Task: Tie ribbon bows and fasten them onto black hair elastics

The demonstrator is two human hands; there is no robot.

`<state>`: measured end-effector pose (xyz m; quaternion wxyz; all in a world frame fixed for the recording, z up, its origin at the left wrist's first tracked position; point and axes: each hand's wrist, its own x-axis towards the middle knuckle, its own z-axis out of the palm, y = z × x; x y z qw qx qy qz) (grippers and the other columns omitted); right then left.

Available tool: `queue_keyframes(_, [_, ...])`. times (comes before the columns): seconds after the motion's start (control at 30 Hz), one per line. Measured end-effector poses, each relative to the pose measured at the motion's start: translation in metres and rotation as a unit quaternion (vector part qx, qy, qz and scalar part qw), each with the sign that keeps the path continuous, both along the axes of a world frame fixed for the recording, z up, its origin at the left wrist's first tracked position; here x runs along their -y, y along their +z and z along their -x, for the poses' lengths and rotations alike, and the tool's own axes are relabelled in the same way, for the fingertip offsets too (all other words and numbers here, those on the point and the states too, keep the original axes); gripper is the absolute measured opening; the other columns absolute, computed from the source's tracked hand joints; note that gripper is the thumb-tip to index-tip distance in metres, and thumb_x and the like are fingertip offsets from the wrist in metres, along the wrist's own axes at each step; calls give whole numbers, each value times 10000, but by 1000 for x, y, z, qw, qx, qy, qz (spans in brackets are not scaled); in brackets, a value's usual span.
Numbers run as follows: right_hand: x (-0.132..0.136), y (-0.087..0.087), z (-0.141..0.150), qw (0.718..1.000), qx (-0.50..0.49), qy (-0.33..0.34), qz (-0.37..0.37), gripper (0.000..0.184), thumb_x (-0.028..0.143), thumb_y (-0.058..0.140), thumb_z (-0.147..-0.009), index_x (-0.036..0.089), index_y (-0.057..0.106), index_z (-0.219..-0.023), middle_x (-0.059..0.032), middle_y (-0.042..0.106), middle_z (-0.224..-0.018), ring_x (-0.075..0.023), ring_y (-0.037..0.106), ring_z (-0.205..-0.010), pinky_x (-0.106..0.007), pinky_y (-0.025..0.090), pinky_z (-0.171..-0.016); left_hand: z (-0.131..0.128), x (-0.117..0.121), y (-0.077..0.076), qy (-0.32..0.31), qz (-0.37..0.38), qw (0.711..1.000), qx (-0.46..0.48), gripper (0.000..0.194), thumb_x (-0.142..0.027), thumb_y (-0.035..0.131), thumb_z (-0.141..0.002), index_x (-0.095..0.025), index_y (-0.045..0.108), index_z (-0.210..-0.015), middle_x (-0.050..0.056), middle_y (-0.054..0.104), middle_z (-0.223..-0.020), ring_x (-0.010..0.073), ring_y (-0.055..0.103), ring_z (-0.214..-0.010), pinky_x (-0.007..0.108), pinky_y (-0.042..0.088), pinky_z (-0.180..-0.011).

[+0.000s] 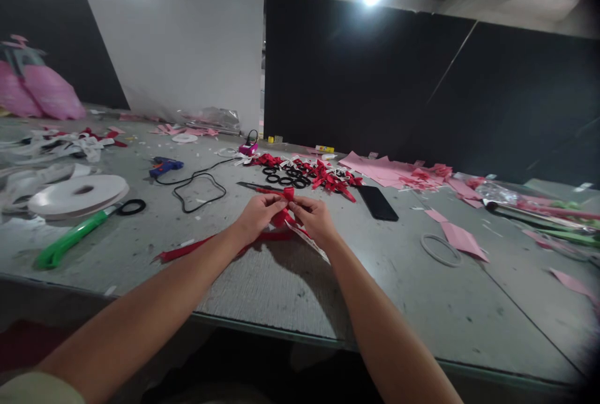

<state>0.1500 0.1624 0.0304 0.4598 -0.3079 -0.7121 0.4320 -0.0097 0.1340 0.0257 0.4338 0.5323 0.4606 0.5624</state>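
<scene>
Both hands meet over the middle of the table, pinching a red ribbon [279, 219] that is bunched up between the fingertips. My left hand [259, 216] is closed on its left side. On the right, my right hand [313, 217] grips the same ribbon, and a white printed strip [307, 239] trails below it. A long red ribbon tail [187, 250] lies on the table behind my left forearm. Just beyond the fingers rest dark-bladed scissors [253, 187], partly hidden. Farther back is a pile of red bows [328, 176] with black rings [285, 177].
A black phone [377, 203] lies right of the pile. To the left are a blue glue gun [165, 166] with its cord, a white ribbon spool [79, 196] and a green-handled tool [75, 238]. Pink paper pieces [462, 241] and a grey ring [440, 250] are at right.
</scene>
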Motion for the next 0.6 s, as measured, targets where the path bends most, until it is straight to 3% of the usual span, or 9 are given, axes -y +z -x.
queue_keyframes(0.17, [-6,-5,-3,998,45,-6,-50,407,387,621,-834,161,687,-1166,-53,702,-834,-121,532,-601,-237,413,-549,1,0,5,78,-12,997,-24,353,-466,678,-707,-132,693,-820,21,664,-692,128,547,-569,245,412,-560])
queue_keyframes(0.37, [-12,5,-18,975,101,-73,-182,175,274,630,-840,172,758,-902,-80,672,-823,-183,583,-734,-301,442,-695,10,-4,7,156,-25,983,-90,304,-435,654,-706,-136,688,-745,8,627,-645,137,506,-602,247,353,-571])
queue_keyframes(0.5, [-2,19,-24,951,118,-94,-269,195,271,569,-899,177,739,-884,-94,617,-856,-210,553,-839,-339,409,-808,9,-3,8,107,-15,985,-132,222,-352,649,-696,-138,664,-639,-5,575,-576,121,458,-567,243,304,-541])
queue_keyframes(0.6, [8,26,-22,941,129,-81,-302,164,288,590,-901,207,729,-869,-82,613,-881,-208,536,-873,-355,372,-866,4,6,12,-16,12,989,-148,190,-301,673,-668,-135,646,-580,-14,542,-514,102,435,-496,236,289,-501])
